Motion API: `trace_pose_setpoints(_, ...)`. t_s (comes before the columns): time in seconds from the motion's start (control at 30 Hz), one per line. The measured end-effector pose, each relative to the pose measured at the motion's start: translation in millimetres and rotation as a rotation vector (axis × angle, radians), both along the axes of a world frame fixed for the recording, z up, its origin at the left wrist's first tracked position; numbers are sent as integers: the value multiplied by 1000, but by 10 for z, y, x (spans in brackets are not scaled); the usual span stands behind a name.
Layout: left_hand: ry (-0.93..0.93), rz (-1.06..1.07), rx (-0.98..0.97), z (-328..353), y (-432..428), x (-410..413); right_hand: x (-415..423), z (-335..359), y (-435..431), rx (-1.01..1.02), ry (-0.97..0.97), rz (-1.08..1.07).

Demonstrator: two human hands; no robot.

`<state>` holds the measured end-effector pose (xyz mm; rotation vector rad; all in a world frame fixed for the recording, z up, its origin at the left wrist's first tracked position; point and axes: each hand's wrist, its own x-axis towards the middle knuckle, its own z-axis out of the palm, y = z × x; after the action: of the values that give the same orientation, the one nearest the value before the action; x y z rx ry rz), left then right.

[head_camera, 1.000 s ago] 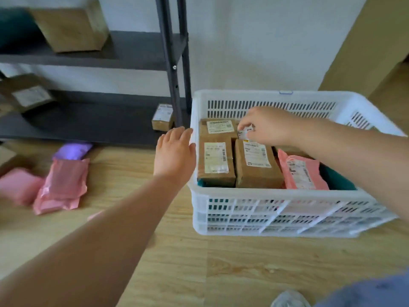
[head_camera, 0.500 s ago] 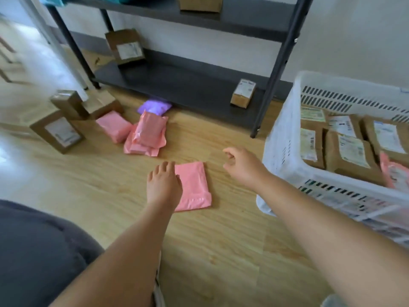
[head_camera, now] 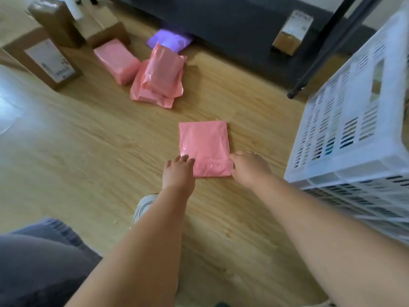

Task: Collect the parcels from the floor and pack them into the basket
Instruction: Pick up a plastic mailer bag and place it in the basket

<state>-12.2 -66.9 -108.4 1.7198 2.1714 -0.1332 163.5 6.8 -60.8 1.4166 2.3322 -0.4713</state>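
Head view, the only one. The nearest pink parcel [head_camera: 204,147] lies flat on the floor [head_camera: 88,140] at centre, with the basket [head_camera: 354,129] close by at 3 o'clock, so the carry should be short. The left hand [head_camera: 178,171] meets the parcel's near-left edge, at its 7 o'clock. Its grip is spread, fingers fairly straight, tips resting on the film, pinching nothing. The right hand [head_camera: 250,167] sits at the near-right corner, at the parcel's 5 o'clock, knuckles toward the camera. Its fingertips are hidden behind the hand, so I cannot tell whether the grip pinches the edge or only touches it. Both hands bracket the near edge, probably a setup to lift a floppy bag. More parcels wait at 11–12 o'clock: stacked pink parcels [head_camera: 159,72], another pink one [head_camera: 116,59] beside them, and a purple parcel [head_camera: 168,39] partly under the shelf [head_camera: 221,29]. Brown boxes [head_camera: 44,60] stand at 10 o'clock. The basket wall hides its contents and the frame cuts off its right side. The small box [head_camera: 292,32] on the shelf is blurred and its label unreadable.
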Motion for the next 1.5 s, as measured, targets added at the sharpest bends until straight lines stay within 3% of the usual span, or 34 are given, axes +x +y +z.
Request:
trace_pose_setpoints(0.3,-38,-14,1,-379,67,58,-123,-604,24,-131,-78,104)
trace_pose_setpoints(0.47,-53,49,30,-383,117,105,-40,-662,4,-143,-10,63)
trace_pose_setpoints(0.7,-124,109,57,-328,145,210,61,-599,-41,-168,-52,23)
trace_pose_setpoints(0.9,-199,161,144,-21,170,349,254,-295,-105,-75,-32,-33)
trace_pose_setpoints(1.03,-252,216,214,328,227,434,368,-4,-119,2,62,-120)
trace_pose_setpoints(1.27,-480,449,303,964,196,507,537,617,-153,99,423,-406)
trace_pose_setpoints(1.5,-723,534,190,1128,-27,560,714,974,-349,118,622,-594)
